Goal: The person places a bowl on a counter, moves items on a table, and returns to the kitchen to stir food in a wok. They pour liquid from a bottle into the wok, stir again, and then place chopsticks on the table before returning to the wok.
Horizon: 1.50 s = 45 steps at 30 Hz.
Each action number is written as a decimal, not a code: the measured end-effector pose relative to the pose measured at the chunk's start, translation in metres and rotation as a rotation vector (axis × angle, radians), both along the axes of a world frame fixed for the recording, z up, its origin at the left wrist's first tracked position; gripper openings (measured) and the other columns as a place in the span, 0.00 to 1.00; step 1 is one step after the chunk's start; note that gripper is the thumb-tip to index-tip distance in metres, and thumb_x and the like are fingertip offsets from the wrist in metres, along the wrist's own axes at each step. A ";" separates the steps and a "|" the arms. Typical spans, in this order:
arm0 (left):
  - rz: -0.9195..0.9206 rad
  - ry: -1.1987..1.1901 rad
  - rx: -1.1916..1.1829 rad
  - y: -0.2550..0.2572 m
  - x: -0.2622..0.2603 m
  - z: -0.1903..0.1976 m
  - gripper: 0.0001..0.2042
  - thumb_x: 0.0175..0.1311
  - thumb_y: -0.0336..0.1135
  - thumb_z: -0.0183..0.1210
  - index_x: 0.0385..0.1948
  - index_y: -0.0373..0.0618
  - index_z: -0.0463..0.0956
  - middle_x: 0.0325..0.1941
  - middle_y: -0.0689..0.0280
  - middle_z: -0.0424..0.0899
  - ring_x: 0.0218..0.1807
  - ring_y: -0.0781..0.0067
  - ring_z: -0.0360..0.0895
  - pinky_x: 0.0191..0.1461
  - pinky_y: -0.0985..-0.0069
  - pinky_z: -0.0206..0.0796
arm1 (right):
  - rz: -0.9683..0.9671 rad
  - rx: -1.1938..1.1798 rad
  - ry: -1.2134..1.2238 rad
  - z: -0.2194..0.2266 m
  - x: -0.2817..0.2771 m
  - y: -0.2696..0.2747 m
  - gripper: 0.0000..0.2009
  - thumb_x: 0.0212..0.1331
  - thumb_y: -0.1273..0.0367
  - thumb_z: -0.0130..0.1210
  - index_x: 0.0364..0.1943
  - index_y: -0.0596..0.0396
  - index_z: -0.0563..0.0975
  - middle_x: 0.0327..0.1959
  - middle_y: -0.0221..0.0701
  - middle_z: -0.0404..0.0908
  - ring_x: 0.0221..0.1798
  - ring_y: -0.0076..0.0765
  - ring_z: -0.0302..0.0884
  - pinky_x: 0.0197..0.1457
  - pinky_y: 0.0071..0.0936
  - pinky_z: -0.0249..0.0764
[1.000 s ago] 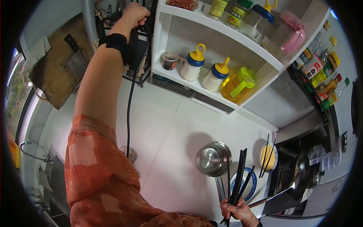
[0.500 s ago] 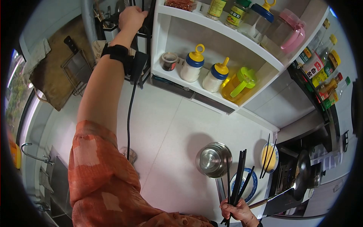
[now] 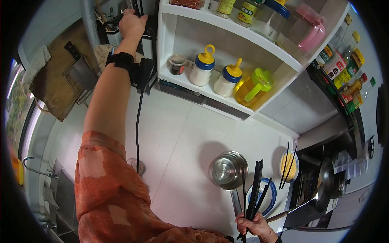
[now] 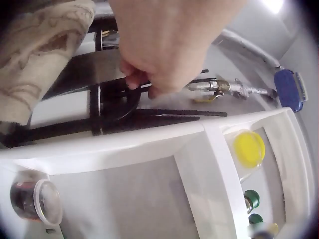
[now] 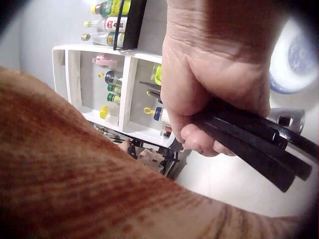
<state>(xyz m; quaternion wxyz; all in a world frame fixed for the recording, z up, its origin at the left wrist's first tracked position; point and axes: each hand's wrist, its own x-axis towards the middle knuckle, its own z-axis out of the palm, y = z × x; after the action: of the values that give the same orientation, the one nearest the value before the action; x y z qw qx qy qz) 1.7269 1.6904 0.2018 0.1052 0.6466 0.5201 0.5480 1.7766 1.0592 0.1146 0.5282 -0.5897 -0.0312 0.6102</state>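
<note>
My left hand (image 3: 132,26) reaches to the rack in the far left corner. Its fingers curl round slim black chopsticks (image 4: 203,79), whose ends stick out past the hand in the left wrist view; the grip is partly hidden. A bundle of black chopsticks (image 3: 255,192) is held upright and fanned in my right hand (image 3: 256,227), above the counter's near right side. In the right wrist view their thick ends (image 5: 264,154) come out below the curled fingers. Behind the bundle lies a blue-rimmed plate (image 3: 272,198), beside a steel saucepan (image 3: 228,170).
A white shelf (image 3: 231,30) with jars and a yellow oil jug (image 3: 254,90) stands at the back. To the right are a bowl of yellow food (image 3: 288,167) with chopsticks across it and a wok (image 3: 325,182). A cutting board (image 3: 52,81) and cleaver stand left.
My left hand has drawn back a little toward me and left, exposing more of the rack. The head view has shifted slightly. My right hand keeps its hold on the chopsticks.
</note>
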 end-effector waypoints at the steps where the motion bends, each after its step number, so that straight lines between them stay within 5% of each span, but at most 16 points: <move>1: -0.003 0.002 -0.002 0.000 -0.001 0.001 0.18 0.46 0.47 0.62 0.37 0.48 0.76 0.39 0.57 0.80 0.44 0.54 0.76 0.50 0.64 0.66 | 0.008 0.000 -0.012 0.000 0.000 0.000 0.06 0.55 0.74 0.55 0.33 0.64 0.75 0.13 0.31 0.68 0.16 0.29 0.66 0.20 0.26 0.63; 3: -0.058 0.261 0.072 0.001 -0.005 0.005 0.17 0.48 0.47 0.60 0.37 0.48 0.78 0.40 0.58 0.80 0.45 0.55 0.76 0.50 0.64 0.66 | 0.017 -0.002 -0.019 -0.001 0.001 -0.001 0.06 0.55 0.74 0.55 0.33 0.64 0.75 0.13 0.31 0.68 0.16 0.29 0.66 0.20 0.26 0.63; 7: -0.079 0.219 0.024 0.004 -0.004 0.010 0.16 0.49 0.47 0.58 0.37 0.49 0.79 0.39 0.59 0.81 0.46 0.56 0.76 0.49 0.64 0.66 | 0.012 -0.010 -0.014 0.000 0.000 0.000 0.06 0.55 0.74 0.55 0.33 0.64 0.75 0.13 0.31 0.68 0.16 0.29 0.67 0.20 0.26 0.63; 9: -0.123 0.246 0.124 0.007 -0.004 0.014 0.18 0.50 0.47 0.58 0.35 0.41 0.78 0.25 0.62 0.80 0.28 0.64 0.78 0.37 0.70 0.67 | 0.011 -0.005 -0.010 0.000 -0.001 0.000 0.06 0.55 0.74 0.55 0.33 0.64 0.75 0.13 0.31 0.68 0.16 0.29 0.67 0.19 0.26 0.63; 12: -0.392 -0.096 -0.093 0.013 -0.002 0.029 0.14 0.51 0.41 0.59 0.34 0.40 0.77 0.20 0.65 0.77 0.21 0.73 0.74 0.26 0.75 0.65 | 0.029 0.007 -0.036 0.000 0.000 -0.002 0.06 0.55 0.73 0.55 0.33 0.65 0.75 0.13 0.30 0.68 0.15 0.29 0.67 0.19 0.26 0.63; 15: -0.346 0.116 -0.084 0.009 0.002 0.033 0.11 0.51 0.38 0.59 0.32 0.40 0.77 0.18 0.68 0.73 0.18 0.80 0.71 0.19 0.78 0.60 | 0.033 0.016 -0.040 0.000 -0.001 -0.002 0.07 0.55 0.73 0.55 0.33 0.66 0.75 0.13 0.30 0.68 0.15 0.29 0.67 0.19 0.26 0.63; 18: -0.318 0.087 -0.181 0.007 0.003 0.026 0.15 0.49 0.43 0.56 0.35 0.45 0.78 0.23 0.61 0.81 0.24 0.66 0.80 0.40 0.68 0.70 | 0.017 0.007 -0.035 0.000 -0.002 -0.005 0.07 0.55 0.73 0.56 0.32 0.66 0.75 0.12 0.30 0.69 0.15 0.28 0.67 0.20 0.26 0.64; 21: -0.301 0.230 -0.156 0.014 0.001 0.024 0.15 0.47 0.42 0.55 0.33 0.43 0.78 0.26 0.57 0.81 0.30 0.59 0.80 0.42 0.66 0.70 | 0.047 -0.022 -0.111 0.007 -0.003 -0.001 0.07 0.55 0.72 0.56 0.32 0.65 0.75 0.12 0.30 0.69 0.15 0.27 0.67 0.20 0.25 0.64; 23: -0.188 0.462 -0.033 0.025 -0.002 0.024 0.17 0.43 0.41 0.53 0.33 0.42 0.78 0.39 0.49 0.79 0.46 0.50 0.75 0.49 0.63 0.67 | 0.109 -0.082 -0.118 0.008 -0.001 -0.004 0.07 0.55 0.72 0.56 0.33 0.63 0.75 0.13 0.29 0.70 0.16 0.26 0.68 0.21 0.23 0.64; 25: -0.228 0.472 0.097 0.036 -0.004 0.015 0.12 0.46 0.37 0.50 0.25 0.39 0.78 0.31 0.50 0.80 0.36 0.51 0.78 0.41 0.60 0.69 | 0.135 -0.038 -0.088 0.004 0.001 -0.006 0.07 0.56 0.71 0.55 0.33 0.62 0.73 0.14 0.29 0.70 0.17 0.23 0.68 0.21 0.21 0.64; 27: -0.371 0.200 -0.102 0.069 -0.006 0.012 0.12 0.51 0.37 0.48 0.31 0.39 0.75 0.24 0.57 0.80 0.25 0.63 0.79 0.32 0.66 0.69 | 0.164 -0.056 -0.092 0.001 0.002 -0.010 0.06 0.58 0.71 0.53 0.34 0.61 0.73 0.16 0.27 0.70 0.17 0.21 0.67 0.22 0.19 0.64; 29: -0.377 0.012 -0.130 0.079 -0.006 0.021 0.14 0.57 0.38 0.46 0.38 0.40 0.74 0.24 0.61 0.80 0.24 0.70 0.78 0.30 0.71 0.68 | 0.170 0.008 -0.072 -0.001 0.002 -0.014 0.06 0.59 0.70 0.52 0.34 0.60 0.73 0.17 0.25 0.69 0.18 0.19 0.66 0.22 0.18 0.64; 35: -0.367 0.160 0.047 0.107 -0.021 0.052 0.19 0.61 0.48 0.47 0.44 0.44 0.74 0.30 0.68 0.81 0.34 0.78 0.77 0.42 0.79 0.64 | 0.162 0.077 -0.064 0.003 0.002 -0.015 0.10 0.60 0.65 0.53 0.35 0.58 0.73 0.15 0.21 0.66 0.17 0.16 0.64 0.22 0.16 0.65; 38: -0.660 -0.014 0.169 0.068 -0.028 0.066 0.21 0.62 0.51 0.45 0.45 0.46 0.74 0.36 0.70 0.81 0.42 0.81 0.75 0.49 0.80 0.59 | 0.168 0.095 -0.094 0.001 0.001 -0.019 0.10 0.60 0.64 0.52 0.35 0.58 0.73 0.15 0.21 0.66 0.17 0.15 0.63 0.22 0.16 0.65; 40: -0.476 -0.300 0.385 -0.077 -0.014 0.099 0.10 0.46 0.28 0.54 0.26 0.25 0.72 0.20 0.49 0.77 0.20 0.57 0.76 0.24 0.71 0.72 | 0.169 0.109 -0.114 0.001 0.000 -0.022 0.10 0.60 0.64 0.52 0.35 0.58 0.73 0.15 0.21 0.66 0.16 0.15 0.63 0.22 0.16 0.65; 45: -0.479 -0.228 0.479 -0.083 -0.031 0.110 0.07 0.47 0.24 0.50 0.24 0.24 0.71 0.18 0.49 0.76 0.16 0.62 0.75 0.16 0.75 0.68 | 0.174 0.152 -0.083 0.001 -0.006 -0.026 0.10 0.60 0.65 0.52 0.35 0.58 0.73 0.14 0.21 0.67 0.16 0.15 0.63 0.21 0.16 0.65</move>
<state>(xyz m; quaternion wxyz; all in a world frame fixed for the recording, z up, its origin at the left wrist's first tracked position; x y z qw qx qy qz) 1.6961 1.6074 0.3114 0.1333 0.6913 0.1952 0.6828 1.7704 1.0335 0.1153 0.5148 -0.5676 -0.1504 0.6246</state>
